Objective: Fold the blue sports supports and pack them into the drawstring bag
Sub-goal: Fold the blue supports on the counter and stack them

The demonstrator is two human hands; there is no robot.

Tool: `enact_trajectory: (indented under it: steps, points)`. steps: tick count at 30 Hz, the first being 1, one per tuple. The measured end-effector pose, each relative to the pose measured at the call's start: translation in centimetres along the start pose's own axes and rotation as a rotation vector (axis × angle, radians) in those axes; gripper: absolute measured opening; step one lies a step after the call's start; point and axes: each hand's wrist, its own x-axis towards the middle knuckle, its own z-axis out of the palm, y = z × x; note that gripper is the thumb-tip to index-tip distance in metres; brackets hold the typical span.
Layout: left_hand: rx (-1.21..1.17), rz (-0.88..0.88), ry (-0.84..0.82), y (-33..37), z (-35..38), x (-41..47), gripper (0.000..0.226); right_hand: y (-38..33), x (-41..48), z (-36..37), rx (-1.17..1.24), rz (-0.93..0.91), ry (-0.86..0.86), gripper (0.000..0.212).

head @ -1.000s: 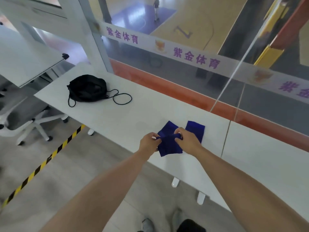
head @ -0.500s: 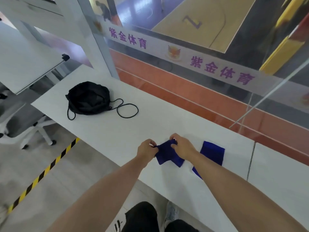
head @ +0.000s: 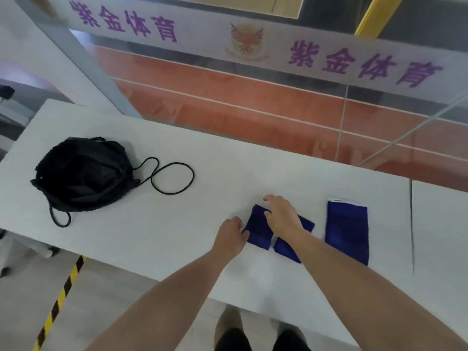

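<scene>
On the white table [head: 152, 236], the right hand [head: 281, 215] lies flat on a blue support [head: 258, 233]. Its grip is open with the fingers spread, apparently pressing the cloth down so the fold keeps its crease. The left hand [head: 231, 235] sits at that support's left edge with fingers curled; whether its grip pinches the edge or only steadies it I cannot tell. A second support [head: 347, 231] lies flat just to the right, apart from both hands, likely waiting its turn. The black drawstring bag [head: 83, 173] rests well to the left, its cord [head: 174, 182] looped loose on the table, so nothing looks packed yet and folding seems the step in hand.
</scene>
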Motion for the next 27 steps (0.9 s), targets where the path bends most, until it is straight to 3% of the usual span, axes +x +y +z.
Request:
enact_trajectory:
  steps: [5, 8, 11, 16, 22, 27]
  points:
    - [0.127, 0.072, -0.102, -0.2, -0.3, 0.9, 0.013, 1.5, -2.6, -0.7, 0.036, 0.124, 0.095, 0.015]
    - [0.192, 0.097, -0.162, 0.0, -0.6, 1.2, 0.009, 2.1, -3.9, -1.6, 0.048, 0.227, 0.084, 0.012]
    - [0.280, 0.162, -0.122, 1.3, -1.9, 1.2, 0.017, 2.3, -5.5, -3.2, 0.052, 0.281, 0.072, 0.012]
    - [0.390, 0.363, -0.234, 7.0, -4.2, 1.1, 0.021, 2.8, -8.9, -6.8, 0.016, 0.346, 0.020, 0.011]
    - [0.505, 0.555, -0.323, 15.5, -2.6, -1.4, 0.018, 6.2, -13.7, -9.9, -0.039, 0.412, 0.000, 0.025]
    - [0.569, 0.669, -0.411, 22.0, 2.4, -5.5, 0.018, 11.9, -19.7, -11.7, 0.012, 0.496, 0.144, 0.027]
